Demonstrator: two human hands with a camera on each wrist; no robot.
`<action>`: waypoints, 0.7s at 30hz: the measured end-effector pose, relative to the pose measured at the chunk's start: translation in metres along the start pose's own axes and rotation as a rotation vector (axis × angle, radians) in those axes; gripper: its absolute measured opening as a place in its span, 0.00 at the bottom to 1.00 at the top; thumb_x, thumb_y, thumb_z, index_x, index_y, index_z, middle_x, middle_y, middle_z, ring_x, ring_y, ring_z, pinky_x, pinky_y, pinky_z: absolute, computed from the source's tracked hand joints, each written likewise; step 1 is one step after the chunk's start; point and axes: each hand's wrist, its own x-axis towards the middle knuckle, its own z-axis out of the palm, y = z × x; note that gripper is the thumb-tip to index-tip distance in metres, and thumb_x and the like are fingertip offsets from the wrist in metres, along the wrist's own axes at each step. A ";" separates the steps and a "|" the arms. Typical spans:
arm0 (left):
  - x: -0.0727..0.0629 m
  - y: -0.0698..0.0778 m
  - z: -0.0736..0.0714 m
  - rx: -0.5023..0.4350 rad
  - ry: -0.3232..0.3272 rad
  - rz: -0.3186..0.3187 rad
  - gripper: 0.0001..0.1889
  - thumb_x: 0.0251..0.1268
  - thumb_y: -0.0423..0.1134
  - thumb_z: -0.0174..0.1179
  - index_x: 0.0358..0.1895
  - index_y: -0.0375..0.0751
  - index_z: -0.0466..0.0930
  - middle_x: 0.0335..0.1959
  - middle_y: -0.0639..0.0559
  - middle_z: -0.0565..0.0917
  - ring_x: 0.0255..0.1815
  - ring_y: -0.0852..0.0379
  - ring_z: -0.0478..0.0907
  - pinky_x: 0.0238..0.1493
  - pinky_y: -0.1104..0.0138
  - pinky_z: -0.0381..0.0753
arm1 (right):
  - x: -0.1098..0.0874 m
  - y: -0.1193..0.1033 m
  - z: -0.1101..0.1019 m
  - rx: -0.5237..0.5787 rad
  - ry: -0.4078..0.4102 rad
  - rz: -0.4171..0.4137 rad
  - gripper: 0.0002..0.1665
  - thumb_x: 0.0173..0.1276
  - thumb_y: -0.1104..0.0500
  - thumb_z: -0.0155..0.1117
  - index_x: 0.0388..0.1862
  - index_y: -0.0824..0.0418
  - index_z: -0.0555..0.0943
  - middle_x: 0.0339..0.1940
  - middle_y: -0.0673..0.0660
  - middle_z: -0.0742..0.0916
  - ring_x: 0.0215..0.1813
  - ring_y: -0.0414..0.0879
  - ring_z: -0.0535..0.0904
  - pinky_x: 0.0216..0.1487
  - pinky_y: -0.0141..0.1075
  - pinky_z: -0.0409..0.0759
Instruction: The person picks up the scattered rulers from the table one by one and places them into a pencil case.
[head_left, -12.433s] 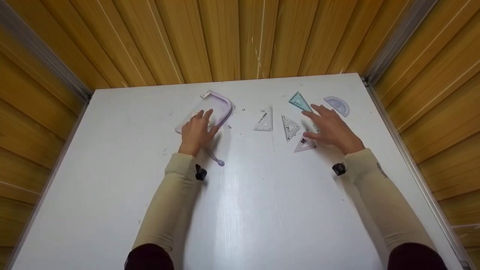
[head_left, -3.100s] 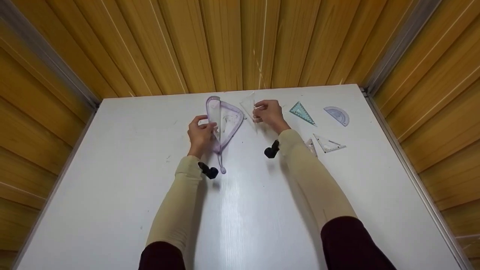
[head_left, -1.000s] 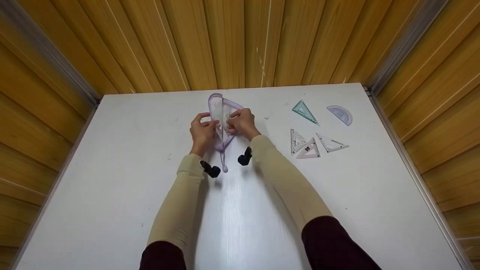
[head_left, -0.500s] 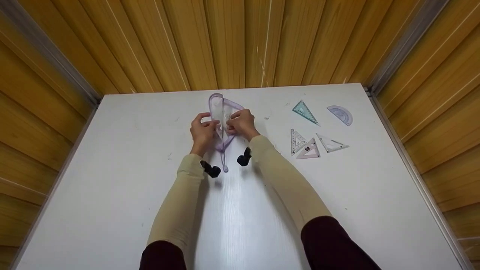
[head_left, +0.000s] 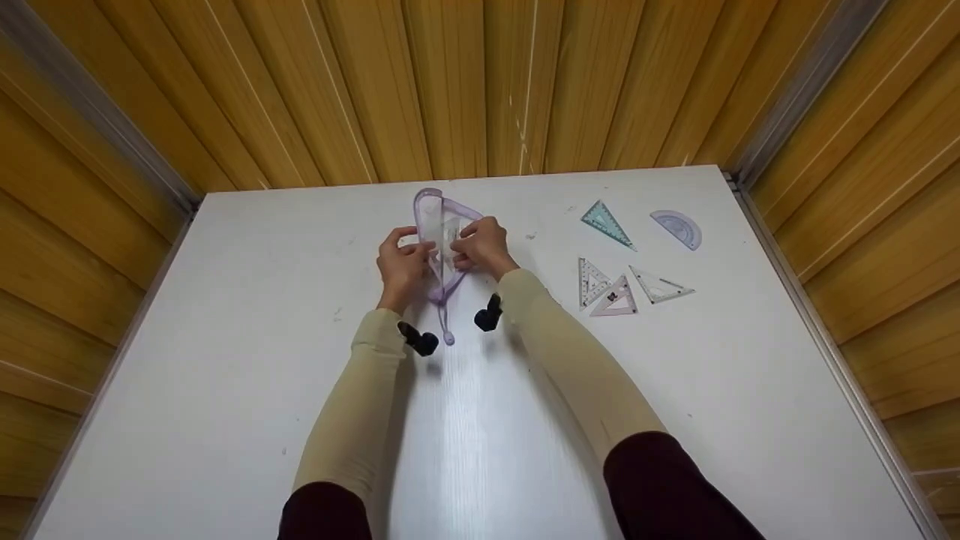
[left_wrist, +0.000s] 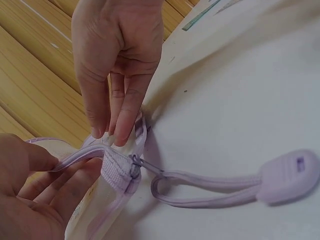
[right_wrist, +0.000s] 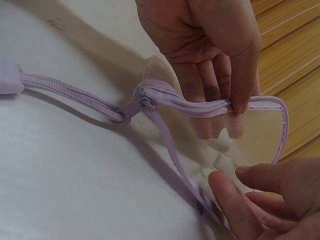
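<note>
A see-through mesh zipper pouch with lilac trim stands tilted up on the white table, its mouth parted. My left hand pinches one zipper edge between thumb and fingers. At the mouth is my right hand, its fingertips reaching inside the opening. Thumb and forefinger are slightly apart there, beside a clear, faint-edged piece; I cannot tell whether they grip it. The zipper slider sits at the near end, and its lilac cord pull trails onto the table.
Right of the pouch lie a teal set square, a purple protractor, a clear set square, a speckled one and a pink one. Wooden slat walls rise beyond the white table.
About three seconds ago my right hand held a clear set square beside the pouch; since then it has moved left, into the mouth. During the last second both hands have barely moved.
</note>
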 end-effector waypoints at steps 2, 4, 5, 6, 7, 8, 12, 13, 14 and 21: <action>0.000 0.000 0.000 -0.006 -0.003 -0.009 0.19 0.72 0.28 0.59 0.63 0.35 0.76 0.41 0.40 0.90 0.29 0.54 0.83 0.23 0.71 0.76 | 0.000 -0.001 -0.001 -0.009 -0.009 0.001 0.19 0.64 0.67 0.74 0.54 0.67 0.82 0.31 0.62 0.91 0.27 0.49 0.89 0.30 0.36 0.86; 0.000 0.000 0.000 -0.004 -0.007 -0.015 0.19 0.72 0.28 0.59 0.64 0.35 0.76 0.41 0.40 0.90 0.29 0.54 0.83 0.23 0.71 0.76 | -0.002 -0.001 -0.002 -0.026 -0.013 -0.001 0.20 0.64 0.66 0.74 0.55 0.67 0.83 0.30 0.62 0.91 0.28 0.49 0.90 0.31 0.37 0.86; 0.000 0.000 -0.001 -0.003 -0.010 -0.019 0.19 0.72 0.28 0.59 0.64 0.36 0.76 0.41 0.40 0.90 0.29 0.54 0.83 0.24 0.70 0.76 | -0.003 -0.001 -0.003 -0.039 -0.015 -0.003 0.20 0.65 0.66 0.74 0.55 0.67 0.83 0.30 0.62 0.91 0.28 0.49 0.90 0.31 0.37 0.86; 0.000 0.001 -0.001 0.000 -0.010 -0.022 0.19 0.73 0.29 0.59 0.64 0.36 0.76 0.42 0.41 0.90 0.29 0.55 0.83 0.24 0.70 0.77 | -0.004 -0.001 -0.004 -0.047 -0.017 -0.007 0.20 0.65 0.66 0.74 0.55 0.67 0.83 0.30 0.62 0.91 0.29 0.49 0.90 0.31 0.37 0.86; 0.000 0.001 -0.001 0.004 -0.012 -0.024 0.19 0.73 0.29 0.59 0.64 0.36 0.76 0.42 0.41 0.90 0.30 0.55 0.83 0.25 0.70 0.77 | -0.005 -0.002 -0.006 -0.053 -0.019 -0.013 0.20 0.65 0.66 0.74 0.56 0.67 0.82 0.31 0.62 0.91 0.29 0.50 0.90 0.32 0.37 0.87; 0.000 0.002 -0.001 0.004 -0.013 -0.026 0.19 0.73 0.29 0.59 0.65 0.36 0.75 0.42 0.41 0.90 0.30 0.55 0.83 0.25 0.69 0.77 | -0.006 -0.002 -0.007 -0.054 -0.022 -0.019 0.21 0.65 0.66 0.74 0.56 0.68 0.82 0.31 0.63 0.91 0.30 0.51 0.90 0.32 0.38 0.87; -0.001 0.004 -0.002 0.006 -0.010 -0.038 0.19 0.73 0.29 0.59 0.65 0.37 0.75 0.42 0.42 0.90 0.29 0.56 0.82 0.26 0.68 0.78 | -0.011 -0.005 -0.014 -0.039 -0.049 -0.045 0.24 0.65 0.66 0.74 0.59 0.69 0.80 0.39 0.66 0.91 0.34 0.54 0.91 0.34 0.40 0.87; -0.001 0.004 -0.003 0.004 -0.008 -0.039 0.19 0.73 0.29 0.60 0.65 0.37 0.76 0.42 0.42 0.90 0.29 0.56 0.83 0.26 0.68 0.78 | -0.012 -0.006 -0.015 -0.035 -0.055 -0.051 0.25 0.65 0.66 0.74 0.60 0.70 0.80 0.41 0.67 0.90 0.35 0.54 0.91 0.34 0.40 0.87; -0.001 0.004 -0.003 0.003 -0.007 -0.038 0.19 0.73 0.29 0.60 0.65 0.36 0.76 0.42 0.42 0.90 0.29 0.56 0.83 0.26 0.68 0.78 | -0.014 -0.006 -0.017 -0.034 -0.058 -0.057 0.25 0.66 0.66 0.74 0.60 0.70 0.80 0.43 0.68 0.90 0.36 0.55 0.91 0.35 0.40 0.87; 0.000 0.001 -0.005 0.011 0.000 -0.024 0.19 0.71 0.29 0.61 0.64 0.36 0.77 0.41 0.41 0.90 0.29 0.53 0.84 0.24 0.70 0.78 | -0.020 -0.007 -0.027 -0.033 -0.051 -0.089 0.25 0.66 0.63 0.75 0.61 0.68 0.81 0.53 0.67 0.87 0.41 0.54 0.91 0.41 0.42 0.87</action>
